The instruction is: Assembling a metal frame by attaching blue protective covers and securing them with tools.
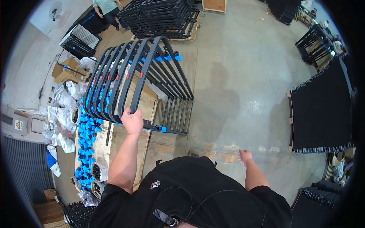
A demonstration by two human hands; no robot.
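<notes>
My left hand (133, 121) is wrapped round the lower bend of the nearest black tubular metal frame (137, 89). That frame is the rightmost of several alike, standing in a row at the edge of a wooden workbench (131, 146). Small red pieces and blue-and-black plastic fittings sit on the tubes. A blue clip (161, 129) shows on a bar just right of this hand. Away from the frames, my right hand (245, 155) hangs over the floor with its fingers curled in, and nothing shows in it.
Many blue plastic parts (85, 140) are heaped along the bench's left side, beside boxes of black parts (99, 171) and plastic bags (64, 97). Stacked black frames (161, 19) stand on a pallet at the back, near another person (107, 9). A tall black stack (321, 108) stands at right.
</notes>
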